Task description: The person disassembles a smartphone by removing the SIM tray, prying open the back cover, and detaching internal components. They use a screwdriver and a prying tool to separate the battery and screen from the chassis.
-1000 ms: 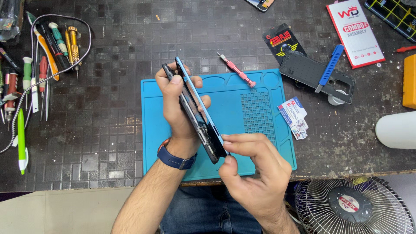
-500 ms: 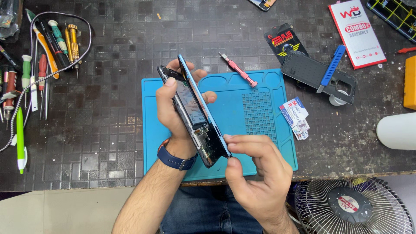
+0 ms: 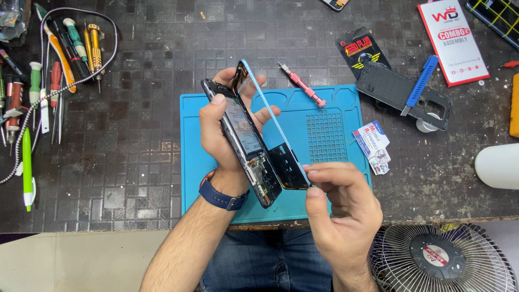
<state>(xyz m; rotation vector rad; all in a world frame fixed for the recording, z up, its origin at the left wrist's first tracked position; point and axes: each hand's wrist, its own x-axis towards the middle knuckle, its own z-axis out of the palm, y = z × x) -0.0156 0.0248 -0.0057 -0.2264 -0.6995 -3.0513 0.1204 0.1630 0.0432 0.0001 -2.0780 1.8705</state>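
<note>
Above the blue mat [image 3: 335, 103], the left hand [image 3: 221, 135] is gripping the opened phone [image 3: 246, 143] while the right hand [image 3: 340, 208] is pinching its light-blue back cover [image 3: 281, 140].

Fan [image 3: 440, 259] cut off by the bottom edge, white cylinder [image 3: 497, 166] by the right edge.

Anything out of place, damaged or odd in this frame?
Only the phone itself: the left hand grips its body, internals bare, while the right hand holds the light-blue back cover swung away at the lower end, the two meeting near the top. No cracks show. The tools at the left lie in a loose pile.
</note>
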